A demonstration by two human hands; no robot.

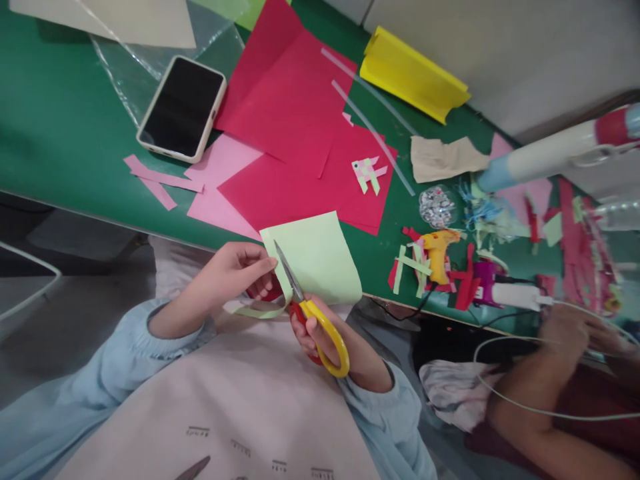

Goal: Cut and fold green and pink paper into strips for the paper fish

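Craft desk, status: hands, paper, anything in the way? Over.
Left hand pinching pale green paper sheet. Right hand holding yellow-and-red-handled scissors. Curled green paper strip beside scissors may obstruct.

Soft, diffuse light of middling brightness covers the green table (65, 113); shadows stay faint, the source untellable; pale glare streaks the plastic bag (127, 73) at ten o'clock; the floor (60, 333) dims towards eight; the central scissors (311, 309) look fairly crisp; wide-angle distortion stretches the edges, and blur softens the co-worker's hand (565, 330) between three and four o'clock.

Left hand (244, 267) pinches green paper (320, 257), right hand (312, 328) scissors (311, 309).
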